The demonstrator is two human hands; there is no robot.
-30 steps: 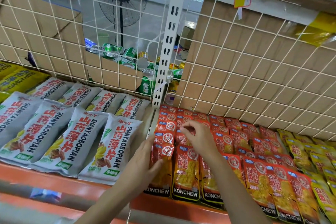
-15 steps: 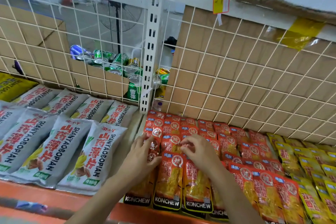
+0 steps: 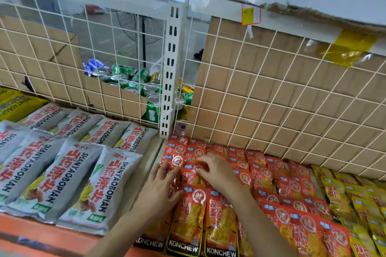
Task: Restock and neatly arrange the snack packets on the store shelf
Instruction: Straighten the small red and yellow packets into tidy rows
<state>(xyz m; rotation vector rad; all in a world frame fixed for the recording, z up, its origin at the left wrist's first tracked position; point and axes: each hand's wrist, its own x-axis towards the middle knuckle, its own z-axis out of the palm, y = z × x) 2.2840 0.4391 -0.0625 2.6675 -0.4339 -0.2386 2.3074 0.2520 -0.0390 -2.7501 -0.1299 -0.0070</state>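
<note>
Red-orange KONCHEW snack packets (image 3: 265, 175) lie in overlapping rows on the right shelf bay, the front ones (image 3: 188, 221) reaching the orange shelf edge (image 3: 52, 233). My left hand (image 3: 160, 188) rests with spread fingers on the leftmost column of red packets. My right hand (image 3: 217, 171) sits just to its right, its fingertips curled down and pinching the top of a red packet (image 3: 193, 176) in the second column.
Grey-white SHANYAOBOPIAN bags (image 3: 62, 173) fill the left bay, and yellow packets (image 3: 342, 194) lie to the right of the red ones. A white wire mesh (image 3: 292, 100) backed with cardboard closes the rear. A white slotted post (image 3: 170, 73) divides the bays, with drink cans (image 3: 129, 81) behind.
My left hand has slid from the column's side up onto its packets. My right hand has stayed on the packet tops, shifting slightly. The view has tilted up.
</note>
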